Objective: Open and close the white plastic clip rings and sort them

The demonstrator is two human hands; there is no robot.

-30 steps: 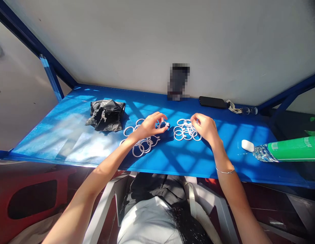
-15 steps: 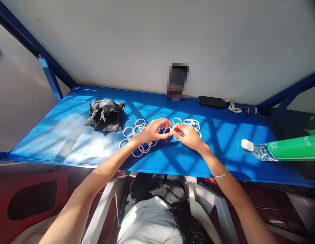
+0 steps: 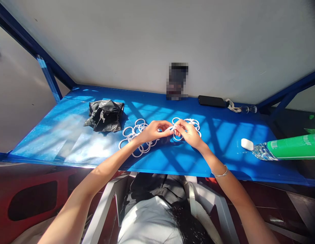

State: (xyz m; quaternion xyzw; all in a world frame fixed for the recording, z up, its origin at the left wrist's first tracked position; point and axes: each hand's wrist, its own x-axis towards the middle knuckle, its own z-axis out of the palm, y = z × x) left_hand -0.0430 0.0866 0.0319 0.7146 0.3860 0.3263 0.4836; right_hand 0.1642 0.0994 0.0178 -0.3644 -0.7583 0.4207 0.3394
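Both hands meet over the middle of the blue table. My left hand and my right hand each pinch one small white ring between their fingertips, held just above the surface. Under and left of my left hand lies a pile of several white rings. Behind my right hand lies a second, smaller group of white rings.
A crumpled black plastic bag lies at the left. A dark phone and a small keyring item rest against the back wall. A green-labelled water bottle lies on its side at the right edge.
A second ago my hands were apart, each at its own ring group. My right hand has moved left and now meets my left hand, both pinching one ring.
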